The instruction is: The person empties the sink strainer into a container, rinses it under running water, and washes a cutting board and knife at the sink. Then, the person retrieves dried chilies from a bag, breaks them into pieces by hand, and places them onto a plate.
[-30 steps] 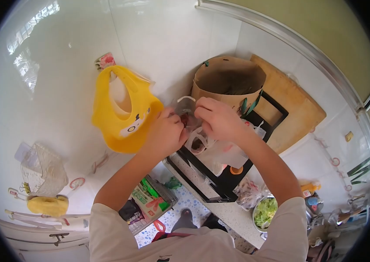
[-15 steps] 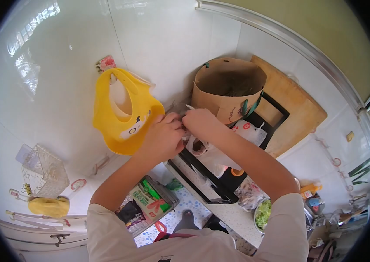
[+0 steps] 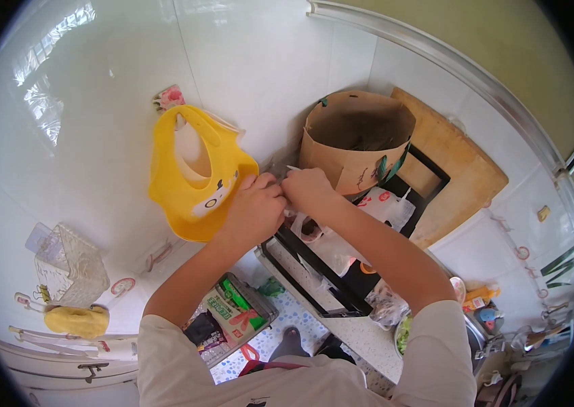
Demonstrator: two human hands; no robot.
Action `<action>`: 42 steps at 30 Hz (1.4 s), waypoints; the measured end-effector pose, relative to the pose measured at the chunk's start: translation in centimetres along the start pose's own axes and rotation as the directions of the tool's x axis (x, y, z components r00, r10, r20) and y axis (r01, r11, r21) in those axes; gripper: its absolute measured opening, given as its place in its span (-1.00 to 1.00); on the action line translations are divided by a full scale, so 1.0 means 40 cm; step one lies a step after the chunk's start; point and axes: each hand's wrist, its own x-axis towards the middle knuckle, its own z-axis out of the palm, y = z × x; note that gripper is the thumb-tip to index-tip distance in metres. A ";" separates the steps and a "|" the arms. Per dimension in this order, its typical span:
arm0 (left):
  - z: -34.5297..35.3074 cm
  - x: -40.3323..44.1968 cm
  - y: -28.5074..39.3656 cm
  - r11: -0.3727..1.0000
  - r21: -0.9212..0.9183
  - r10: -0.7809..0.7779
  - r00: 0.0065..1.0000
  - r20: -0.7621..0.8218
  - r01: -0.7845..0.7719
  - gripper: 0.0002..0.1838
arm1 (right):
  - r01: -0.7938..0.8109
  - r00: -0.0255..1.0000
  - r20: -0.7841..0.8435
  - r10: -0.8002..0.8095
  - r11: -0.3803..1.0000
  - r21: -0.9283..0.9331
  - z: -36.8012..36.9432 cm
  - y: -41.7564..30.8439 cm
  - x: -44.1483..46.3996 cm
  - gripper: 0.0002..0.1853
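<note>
Plastic bag (image 3: 278,167), clear and crumpled, lies at the fingertips of two bare hands, a sliver showing just beyond them. Left hand (image 3: 257,209) and right hand (image 3: 308,192) nearly meet, fingers curled closed and apparently pinching the plastic, though knuckles hide the exact grip. Around them: one yellow bib (image 3: 165,197) on the wall, one brown paper bag (image 3: 334,161), one wooden board (image 3: 466,173) and one black rack (image 3: 324,281).
</note>
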 end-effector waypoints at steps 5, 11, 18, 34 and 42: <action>-0.025 0.009 0.009 1.000 -0.012 -0.020 1.000 -0.011 0.020 -0.94 | 0.019 0.990 -0.143 0.018 0.967 0.256 -0.066 0.058 -0.072 -0.88; -0.005 0.026 0.017 0.993 0.020 -0.120 0.991 0.064 0.119 -0.84 | -0.055 0.987 -0.101 0.125 0.852 0.520 -0.128 0.084 -0.133 -0.83; 0.029 0.059 0.007 0.995 -0.051 -0.085 0.996 -0.015 0.085 -0.81 | -0.027 0.951 -0.293 0.102 0.968 0.248 -0.084 0.062 -0.139 -0.87; -0.011 0.038 0.017 0.897 -0.395 -0.200 0.979 0.039 0.199 -0.65 | -0.085 0.995 0.067 0.076 0.985 0.152 -0.040 0.020 -0.020 -0.83; 0.028 0.046 0.006 0.896 -0.401 -0.176 0.982 0.068 0.189 -0.71 | -0.201 0.975 0.095 0.200 0.980 -0.003 0.033 0.022 0.028 -0.82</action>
